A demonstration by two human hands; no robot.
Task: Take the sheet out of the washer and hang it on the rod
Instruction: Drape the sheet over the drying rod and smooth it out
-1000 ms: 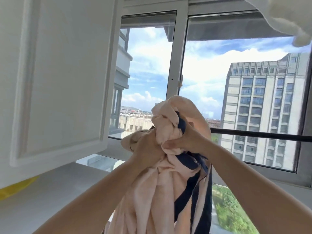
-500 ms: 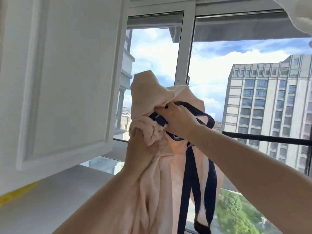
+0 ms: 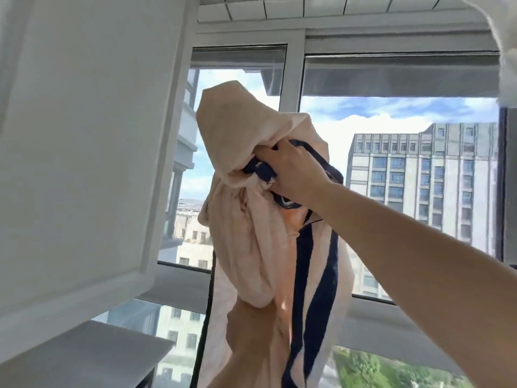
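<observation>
We are mid-lift: the sheet (image 3: pixel 251 219) hangs bunched at centre frame, our right hand (image 3: pixel 291 175) clamped on its top. Our left hand (image 3: pixel 251 334), lower centre, grips from below, fingers hidden. No rod shows; next we raise it overhead.

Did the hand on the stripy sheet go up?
Yes. The right hand gripping the sheet has risen against the window frame, from low on the glass toward its top.
</observation>
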